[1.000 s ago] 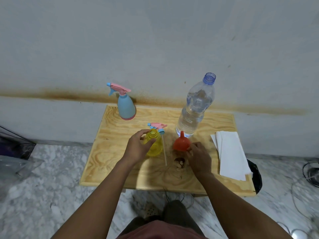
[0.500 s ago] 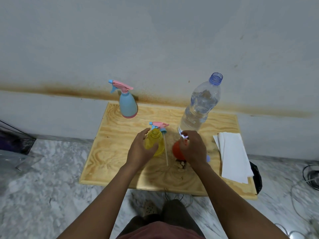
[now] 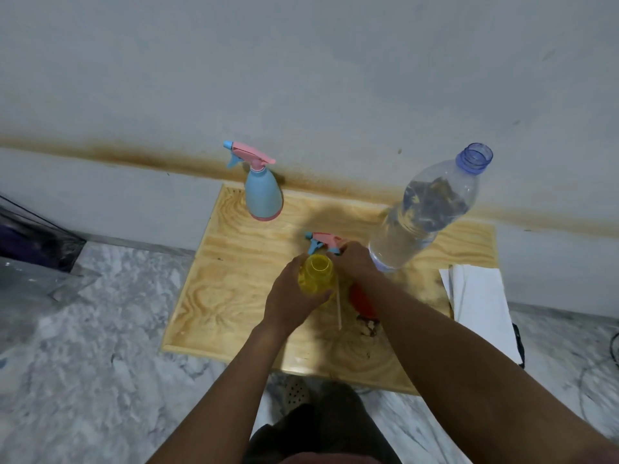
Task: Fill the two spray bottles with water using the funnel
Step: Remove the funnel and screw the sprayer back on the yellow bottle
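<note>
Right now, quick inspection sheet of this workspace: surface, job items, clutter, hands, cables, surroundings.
Surface: plywood table, brown stain near front centre.
Job's things: yellow spray bottle open-necked, its pink sprayer head off, dip tube on the table; blue spray bottle capped, at back; water bottle uncapped, part full; red funnel partly hidden behind right forearm.
Clutter: white paper stack at right edge.
Hands: left hand holds yellow bottle; right hand on sprayer head.
Cables: loops on floor, far right.
Surroundings: stained wall, marble floor.
</note>
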Motion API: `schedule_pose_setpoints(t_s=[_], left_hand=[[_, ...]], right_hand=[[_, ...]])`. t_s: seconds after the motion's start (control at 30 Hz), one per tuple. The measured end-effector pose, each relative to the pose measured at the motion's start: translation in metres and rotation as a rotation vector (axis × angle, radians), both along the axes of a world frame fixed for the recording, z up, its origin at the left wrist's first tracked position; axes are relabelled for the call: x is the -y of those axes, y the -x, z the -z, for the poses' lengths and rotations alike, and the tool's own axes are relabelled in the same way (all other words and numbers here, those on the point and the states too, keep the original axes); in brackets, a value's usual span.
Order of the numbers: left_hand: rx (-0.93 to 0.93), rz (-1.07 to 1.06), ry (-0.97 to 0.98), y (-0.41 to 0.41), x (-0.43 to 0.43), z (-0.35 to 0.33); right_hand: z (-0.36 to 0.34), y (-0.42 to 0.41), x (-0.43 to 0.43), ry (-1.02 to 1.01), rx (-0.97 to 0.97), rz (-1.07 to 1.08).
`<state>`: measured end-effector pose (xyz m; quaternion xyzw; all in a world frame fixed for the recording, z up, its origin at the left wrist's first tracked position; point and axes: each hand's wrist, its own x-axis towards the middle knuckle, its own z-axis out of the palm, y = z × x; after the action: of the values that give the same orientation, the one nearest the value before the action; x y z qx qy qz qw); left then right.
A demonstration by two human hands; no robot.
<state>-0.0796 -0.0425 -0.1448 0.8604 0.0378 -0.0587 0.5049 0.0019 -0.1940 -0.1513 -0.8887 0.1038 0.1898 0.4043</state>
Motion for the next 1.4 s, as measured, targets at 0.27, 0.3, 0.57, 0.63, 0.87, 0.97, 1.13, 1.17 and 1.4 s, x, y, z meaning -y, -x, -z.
schedule_pose_setpoints(t_s=[0.27,0.3,0.57,0.63,0.87,0.97,1.13,1.17,1.4], left_hand=[[0.028,-0.015,0.041,0.001,-0.001,-0.004],[0.030,-0.022,0.047,0.000,-0.004,-0.006],[0.072,-0.072,0.035,-0.022,-0.031,-0.038],[0.100,-0.067,0.043,-0.027,-0.038,-0.046],[0.154,-0.073,0.087,-0.030,-0.053,-0.078],[0.191,-0.041,0.089,-0.029,-0.052,-0.092],[0.236,-0.016,0.096,-0.025,-0.051,-0.109],[0.244,-0.017,0.095,-0.024,-0.051,-0.111],[0.236,-0.034,0.105,-0.019,-0.059,-0.118]], right_hand=[[-0.013,-0.015,-0.002,-0.035,0.149,0.129],[-0.023,-0.015,-0.002,-0.071,0.212,0.153],[-0.141,0.002,-0.001,-0.469,0.655,0.322],[-0.173,0.005,-0.003,-0.598,0.706,0.359],[-0.249,0.009,-0.012,-0.799,0.863,0.378],[-0.262,0.010,-0.022,-0.818,0.892,0.356],[-0.261,0.017,-0.037,-0.822,0.862,0.287],[-0.259,0.018,-0.039,-0.818,0.853,0.279],[-0.266,0.023,-0.039,-0.881,0.921,0.345]])
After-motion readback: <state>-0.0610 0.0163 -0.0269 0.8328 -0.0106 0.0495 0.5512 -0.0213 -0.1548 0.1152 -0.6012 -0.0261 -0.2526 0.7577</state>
